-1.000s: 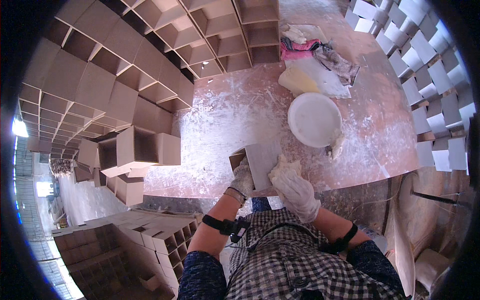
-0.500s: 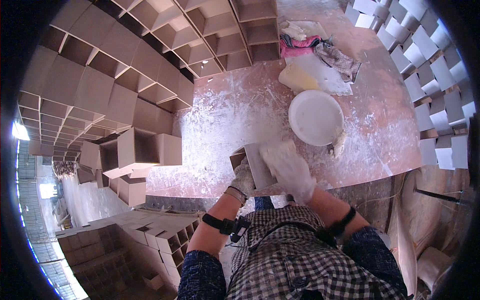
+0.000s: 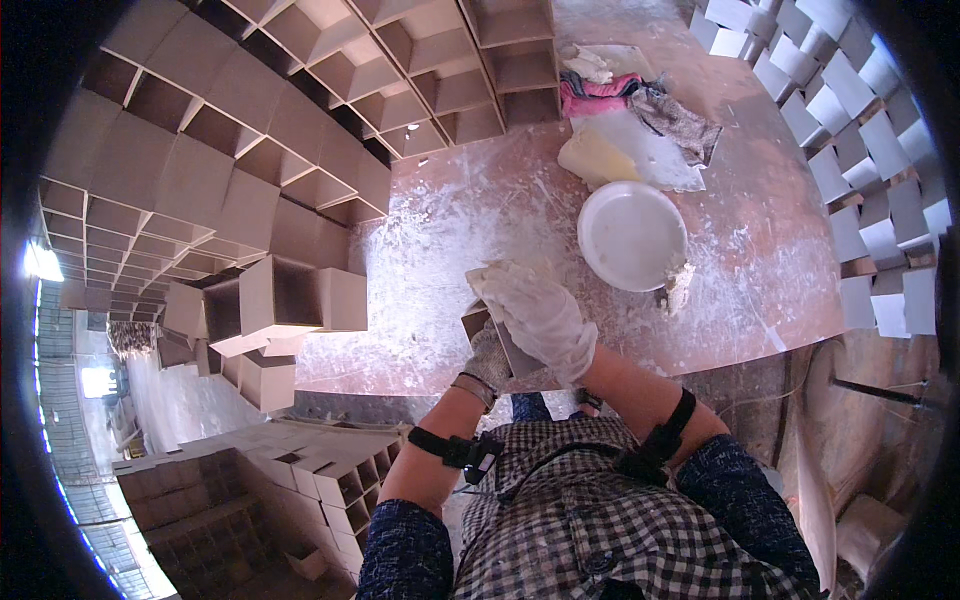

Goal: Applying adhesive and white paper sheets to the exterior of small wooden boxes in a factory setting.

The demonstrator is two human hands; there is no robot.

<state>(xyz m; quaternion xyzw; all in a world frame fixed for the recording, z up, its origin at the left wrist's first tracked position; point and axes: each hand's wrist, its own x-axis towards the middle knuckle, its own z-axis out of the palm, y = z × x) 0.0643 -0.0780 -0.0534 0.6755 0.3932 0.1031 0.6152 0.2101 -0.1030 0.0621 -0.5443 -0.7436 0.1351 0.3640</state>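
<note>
My left hand (image 3: pixel 487 360), in a grey knit glove, grips a small grey-brown open box (image 3: pixel 520 361) by its left side, just above the near edge of the table. Across the top of that box lies my right hand (image 3: pixel 552 325), in a white glove, its fingers closed over a cream-coloured cloth (image 3: pixel 492 278) pressed to the box's far end. The hand and cloth cover much of the box's upper face. A round white basin (image 3: pixel 632 237) stands on the table beyond my right hand, with a ragged pale lump (image 3: pixel 679 288) against its near right side.
Stacked open boxes (image 3: pixel 235 150) rise along the left and far left. Several loose boxes (image 3: pixel 285 300) sit at the table's left edge. More boxes (image 3: pixel 885 190) are stacked at the right. Crumpled cloths (image 3: pixel 650 110) lie on a pale sheet behind the basin, on the stained reddish table (image 3: pixel 740 250).
My right hand has moved left with the cloth, from the box's right side to over its top. My left hand keeps its hold, with the box nearly in place.
</note>
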